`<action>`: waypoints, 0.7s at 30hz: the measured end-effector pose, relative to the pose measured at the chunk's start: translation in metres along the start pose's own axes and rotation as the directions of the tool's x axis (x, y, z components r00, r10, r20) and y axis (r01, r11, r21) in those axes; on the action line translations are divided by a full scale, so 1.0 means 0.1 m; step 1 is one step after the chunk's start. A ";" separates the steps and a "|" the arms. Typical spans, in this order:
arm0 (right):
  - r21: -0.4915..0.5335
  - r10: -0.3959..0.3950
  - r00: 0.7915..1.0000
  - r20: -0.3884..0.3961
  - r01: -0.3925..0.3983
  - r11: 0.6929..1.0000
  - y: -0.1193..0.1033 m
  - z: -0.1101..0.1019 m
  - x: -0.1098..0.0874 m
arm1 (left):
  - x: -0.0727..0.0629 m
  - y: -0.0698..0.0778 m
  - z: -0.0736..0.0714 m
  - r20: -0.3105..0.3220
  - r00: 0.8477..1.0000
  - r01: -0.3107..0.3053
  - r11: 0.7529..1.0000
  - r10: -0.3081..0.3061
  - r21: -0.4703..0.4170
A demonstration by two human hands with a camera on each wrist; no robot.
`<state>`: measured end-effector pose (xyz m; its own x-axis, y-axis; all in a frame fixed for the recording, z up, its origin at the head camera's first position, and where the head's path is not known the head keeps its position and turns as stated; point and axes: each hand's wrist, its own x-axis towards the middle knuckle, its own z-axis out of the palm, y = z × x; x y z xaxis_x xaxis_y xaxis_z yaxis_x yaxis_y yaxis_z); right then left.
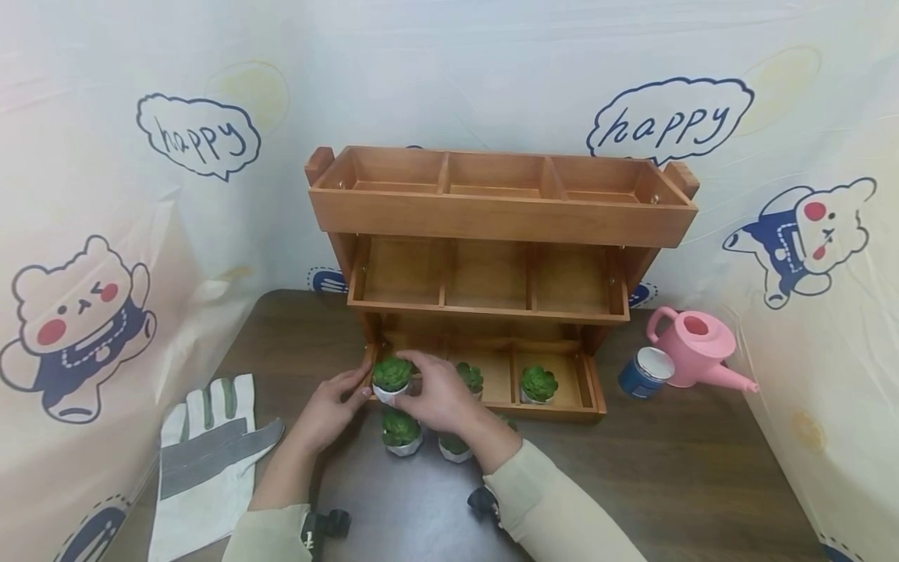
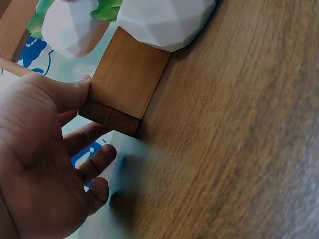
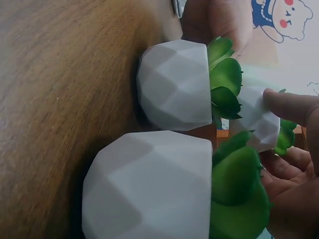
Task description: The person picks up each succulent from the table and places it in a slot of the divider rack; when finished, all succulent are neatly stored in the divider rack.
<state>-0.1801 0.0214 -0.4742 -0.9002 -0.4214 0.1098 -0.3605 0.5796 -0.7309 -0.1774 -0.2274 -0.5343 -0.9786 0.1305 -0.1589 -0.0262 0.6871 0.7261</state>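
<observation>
My right hand [image 1: 441,396] pinches a small potted succulent [image 1: 392,375], green leaves in a white faceted pot, over the left compartment of the wooden shelf's [image 1: 502,218] bottom tier. Thumb and fingers straddle the pot [image 3: 253,122] in the right wrist view. At the tier's left end, my left hand [image 1: 332,402] grips the corner of the board [image 2: 130,74] between thumb and fingers. One succulent [image 1: 538,382] sits in the right compartment; another [image 1: 469,378], partly hidden by my right hand, is in the middle one. Below, succulents [image 1: 402,432] stand on the table before the shelf.
A white and grey work glove [image 1: 207,460] lies at the left. Right of the shelf stand a blue can with a white lid [image 1: 646,373] and a pink watering can [image 1: 695,351]. The shelf's upper two tiers each have three compartments. A printed curtain [image 1: 449,70] hangs behind.
</observation>
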 end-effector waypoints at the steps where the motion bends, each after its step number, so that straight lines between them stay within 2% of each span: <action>1: -0.005 0.005 1.000 -0.002 -0.005 1.000 0.00 0.01 0.01 | 0.00 0.00 0.00 -0.001 1.000 -0.001 1.000 0.001 0.004; 13: -0.001 0.085 0.996 0.018 -0.085 0.996 0.00 0.09 0.14 | 0.01 0.02 0.01 -0.014 1.000 -0.015 1.000 0.015 -0.003; 21: -0.001 0.071 0.997 -0.008 -0.071 0.997 0.04 0.14 0.24 | 0.01 0.02 0.00 -0.017 1.000 0.003 1.000 -0.003 0.010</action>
<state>-0.2002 0.0042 -0.4840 -0.9253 -0.3739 0.0626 -0.2958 0.6087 -0.7362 -0.1781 -0.2258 -0.5331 -0.9818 0.1168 -0.1498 -0.0270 0.6949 0.7186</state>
